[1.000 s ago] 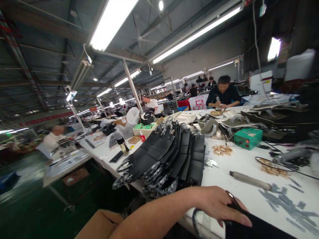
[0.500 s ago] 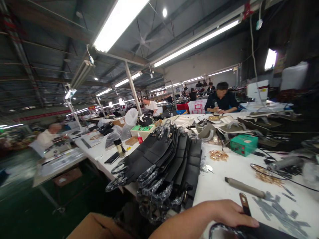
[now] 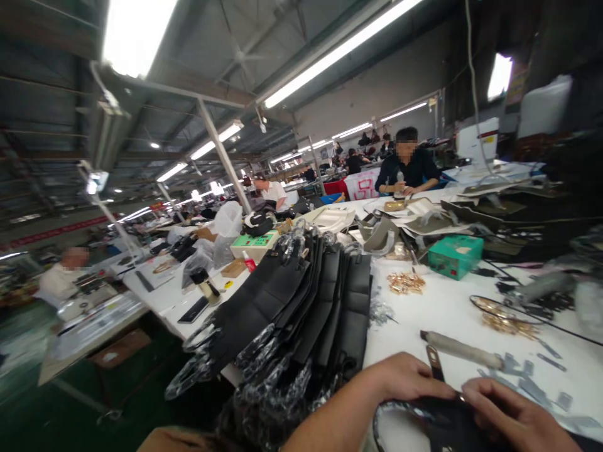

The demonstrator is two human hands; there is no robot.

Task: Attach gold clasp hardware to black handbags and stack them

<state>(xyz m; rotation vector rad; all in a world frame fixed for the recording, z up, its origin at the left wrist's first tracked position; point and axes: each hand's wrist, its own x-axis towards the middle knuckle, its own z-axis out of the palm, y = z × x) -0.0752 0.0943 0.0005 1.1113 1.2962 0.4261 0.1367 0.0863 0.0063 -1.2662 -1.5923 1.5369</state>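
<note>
A black bag piece [image 3: 455, 420] with a plastic-wrapped handle lies at the near table edge. My left hand [image 3: 407, 378] grips its upper edge, thumb along the top. Beside that hand a black tab with a gold metal fitting [image 3: 433, 356] sticks up. My right hand [image 3: 511, 411] is closed in a pinch at the same edge, its fingertips close to my left fingertips. A small shiny spot shows there, too small to name. To the left lies a stack of black bag pieces [image 3: 306, 301], their handles wrapped in clear plastic.
On the white table are a grey rod-like tool [image 3: 461, 349], grey strips [image 3: 532, 376], gold fittings [image 3: 406, 282] and a green box [image 3: 455, 256]. A phone [image 3: 193, 310] and bottle [image 3: 205, 285] stand left of the stack. A co-worker [image 3: 407, 166] sits across the table.
My right hand has come into view and met the left hand at the black bag piece. The camera has turned, so the surroundings appear shifted to the left.
</note>
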